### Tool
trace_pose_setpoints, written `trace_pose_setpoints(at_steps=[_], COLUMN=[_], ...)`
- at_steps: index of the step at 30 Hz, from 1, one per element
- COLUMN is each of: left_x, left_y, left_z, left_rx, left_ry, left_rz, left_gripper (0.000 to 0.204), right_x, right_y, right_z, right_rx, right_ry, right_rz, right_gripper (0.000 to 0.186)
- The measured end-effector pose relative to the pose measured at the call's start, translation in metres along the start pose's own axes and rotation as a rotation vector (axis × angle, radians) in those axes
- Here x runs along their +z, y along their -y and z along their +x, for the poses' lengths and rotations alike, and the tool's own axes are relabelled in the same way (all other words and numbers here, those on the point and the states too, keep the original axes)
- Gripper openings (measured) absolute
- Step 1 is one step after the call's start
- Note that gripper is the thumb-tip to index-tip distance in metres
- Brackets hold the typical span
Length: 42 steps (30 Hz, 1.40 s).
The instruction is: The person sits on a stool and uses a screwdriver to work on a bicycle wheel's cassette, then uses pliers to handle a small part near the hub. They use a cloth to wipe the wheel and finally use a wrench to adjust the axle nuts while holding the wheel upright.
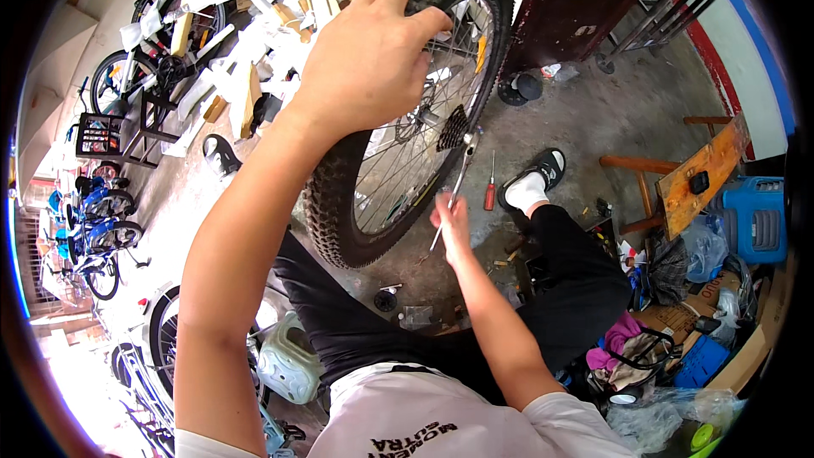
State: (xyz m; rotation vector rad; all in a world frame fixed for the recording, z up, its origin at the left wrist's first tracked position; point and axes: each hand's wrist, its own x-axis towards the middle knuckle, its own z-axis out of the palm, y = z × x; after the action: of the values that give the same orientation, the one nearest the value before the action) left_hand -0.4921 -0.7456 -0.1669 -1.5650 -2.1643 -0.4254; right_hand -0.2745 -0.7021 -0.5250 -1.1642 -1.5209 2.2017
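Observation:
A bicycle wheel (335, 212) with a knobbly black tyre stands upright before me, between my legs. My left hand (369, 55) grips the top of its tyre, fingers over the tread and thumb toward the spokes. On the hub's right side sits a black cassette (454, 129). My right hand (453, 219) is closed round the handle of a long silver wrench (459, 187), lower down to the right. The wrench's head meets the axle end beside the cassette; how it fits there is too small to tell.
A red-handled screwdriver (490, 195) lies on the concrete floor near my sandalled foot (543, 178). Wooden stool (704, 174) and blue plastic case (753, 219) are at right. Bicycles (106, 229) and white wrapping (237, 68) crowd the left and back. A dark red door (568, 8) stands behind.

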Motion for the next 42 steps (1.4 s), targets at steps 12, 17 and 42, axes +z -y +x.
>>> trace_pose_setpoints(at_steps=[12,17,42], left_x=[-0.011,-0.007,-0.014], left_y=[-0.004,-0.010,-0.011], left_z=[-0.001,0.003,0.002], left_rx=[-0.009,0.000,-0.072], left_ry=[0.036,0.021,0.027], left_rz=[0.049,0.058,0.007], left_gripper=[0.033,0.033,0.028], right_x=[0.031,0.027,0.042], right_y=[0.062,0.051,0.072], right_z=[0.030,0.043,0.043], right_rx=[-0.225,-0.379,-0.320], right_ry=[-0.391,-0.500,-0.565], right_rz=[-0.649,-0.734,-0.832], right_gripper=[0.045,0.051,0.036])
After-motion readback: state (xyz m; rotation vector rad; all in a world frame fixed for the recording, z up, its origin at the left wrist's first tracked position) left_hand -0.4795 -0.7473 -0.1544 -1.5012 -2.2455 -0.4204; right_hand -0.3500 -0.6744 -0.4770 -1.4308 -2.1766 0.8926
